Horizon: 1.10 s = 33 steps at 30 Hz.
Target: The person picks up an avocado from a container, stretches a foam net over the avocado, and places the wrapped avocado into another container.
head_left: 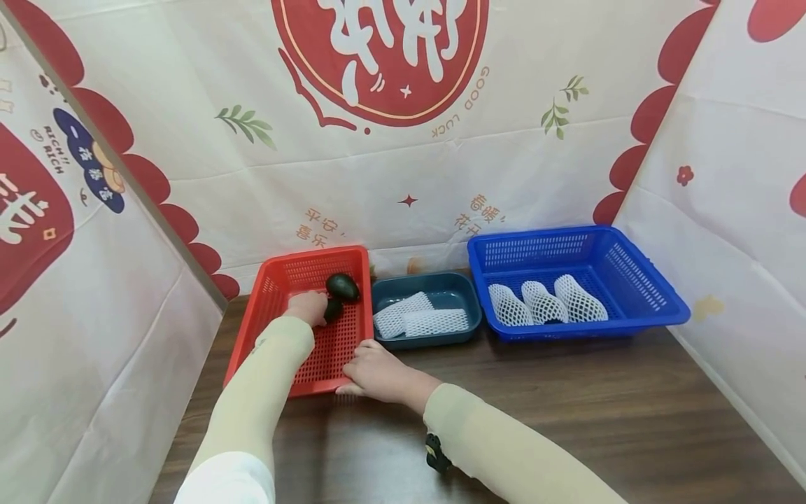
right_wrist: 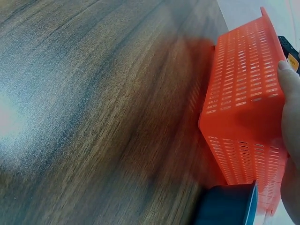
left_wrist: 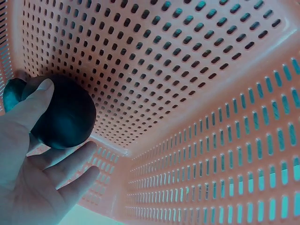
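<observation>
Inside the red basket [head_left: 325, 355], my left hand [head_left: 306, 308] holds a dark avocado [head_left: 333, 310]. In the left wrist view its thumb lies over the avocado [left_wrist: 68, 115], with the index finger behind it and other fingers spread below. A second avocado [head_left: 343, 287] lies beside it on the basket floor, toward the back. My right hand [head_left: 380, 372] grips the basket's near right corner. The right wrist view has that thumb over the rim of the basket [right_wrist: 248, 61].
A teal tray [head_left: 434, 342] with two white foam net sleeves [head_left: 436, 321] stands right of the red basket. Further right, a blue basket [head_left: 630, 280] contains three foam nets [head_left: 579, 299], at least one with something dark inside. Printed cloth walls [head_left: 378, 175] enclose the wooden table [head_left: 541, 399].
</observation>
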Available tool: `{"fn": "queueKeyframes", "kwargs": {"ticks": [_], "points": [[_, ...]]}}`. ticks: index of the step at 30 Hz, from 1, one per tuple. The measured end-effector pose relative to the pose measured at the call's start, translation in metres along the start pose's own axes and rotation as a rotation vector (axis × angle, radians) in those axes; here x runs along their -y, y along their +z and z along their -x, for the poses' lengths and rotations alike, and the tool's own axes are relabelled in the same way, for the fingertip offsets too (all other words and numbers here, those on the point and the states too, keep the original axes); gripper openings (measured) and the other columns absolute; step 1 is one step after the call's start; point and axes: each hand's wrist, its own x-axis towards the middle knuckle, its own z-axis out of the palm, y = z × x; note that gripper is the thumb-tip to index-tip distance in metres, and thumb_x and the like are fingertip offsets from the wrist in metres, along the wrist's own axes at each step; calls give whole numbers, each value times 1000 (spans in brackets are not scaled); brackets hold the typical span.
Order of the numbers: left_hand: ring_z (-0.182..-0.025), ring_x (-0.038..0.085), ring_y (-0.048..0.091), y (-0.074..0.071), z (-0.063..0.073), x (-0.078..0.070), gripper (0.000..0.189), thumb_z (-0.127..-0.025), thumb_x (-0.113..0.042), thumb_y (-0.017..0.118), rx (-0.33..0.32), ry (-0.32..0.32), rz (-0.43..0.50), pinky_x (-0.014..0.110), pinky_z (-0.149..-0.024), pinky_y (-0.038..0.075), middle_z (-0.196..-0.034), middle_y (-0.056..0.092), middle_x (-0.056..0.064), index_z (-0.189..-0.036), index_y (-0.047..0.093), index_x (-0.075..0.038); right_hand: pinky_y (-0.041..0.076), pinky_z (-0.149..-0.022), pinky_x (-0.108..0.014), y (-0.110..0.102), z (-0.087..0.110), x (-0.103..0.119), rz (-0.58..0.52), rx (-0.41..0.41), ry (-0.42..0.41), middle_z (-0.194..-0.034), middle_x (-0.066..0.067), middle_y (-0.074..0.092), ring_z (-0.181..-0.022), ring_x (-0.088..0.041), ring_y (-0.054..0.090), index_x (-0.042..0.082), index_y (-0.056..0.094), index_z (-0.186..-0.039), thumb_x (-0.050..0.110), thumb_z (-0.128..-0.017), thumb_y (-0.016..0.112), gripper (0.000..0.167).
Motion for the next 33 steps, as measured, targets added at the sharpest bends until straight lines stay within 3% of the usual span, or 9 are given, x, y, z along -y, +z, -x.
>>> {"fn": "queueKeyframes", "kwargs": {"ticks": [4, 12, 18, 24, 28, 33], "points": [[-80, 27, 61, -5, 8, 1, 33, -82, -23, 80, -26, 7, 21, 42, -70, 54, -97, 65, 15, -107, 68, -5, 35, -89, -31, -3, 0, 0, 2, 11, 6, -84, 8, 70, -72, -12, 45, 19, 66, -82, 54, -97, 50, 41], [-83, 32, 59, -9, 25, 3, 55, -82, -17, 80, -95, -4, 49, 46, -67, 55, -105, 57, 23, -129, 58, -1, 36, -90, -31, -5, 1, 1, 5, 31, -2, -84, 8, 69, -74, -11, 48, 19, 66, -84, 53, -98, 48, 41], [-82, 31, 59, -14, 38, 0, 56, -82, -16, 80, -132, -26, 66, 46, -63, 55, -105, 54, 21, -130, 54, -1, 36, -90, -31, -7, 0, 1, -26, 59, 9, -85, 7, 70, -76, -12, 51, 18, 69, -88, 53, -97, 50, 41], [-84, 32, 60, -27, 53, -7, 56, -81, -16, 81, -183, -28, 104, 49, -67, 55, -104, 55, 21, -128, 55, -1, 39, -94, -29, -15, 3, -5, -167, 36, 10, -92, 6, 69, -90, -11, 55, 16, 72, -98, 50, -96, 56, 38], [-88, 33, 61, -33, 59, -11, 66, -81, -20, 82, -218, -10, 152, 49, -70, 55, -112, 55, 22, -136, 51, -3, 43, -94, -30, -27, 10, -16, -290, -16, 85, -107, 3, 65, -104, -12, 55, 13, 71, -111, 45, -97, 58, 38], [-91, 34, 62, -39, 73, -20, 66, -81, -23, 81, -256, 11, 264, 50, -77, 54, -115, 54, 22, -138, 51, -5, 46, -94, -35, -38, 23, -35, -410, -93, 239, -112, -1, 65, -107, -16, 57, 11, 68, -116, 37, -97, 60, 33]]}}
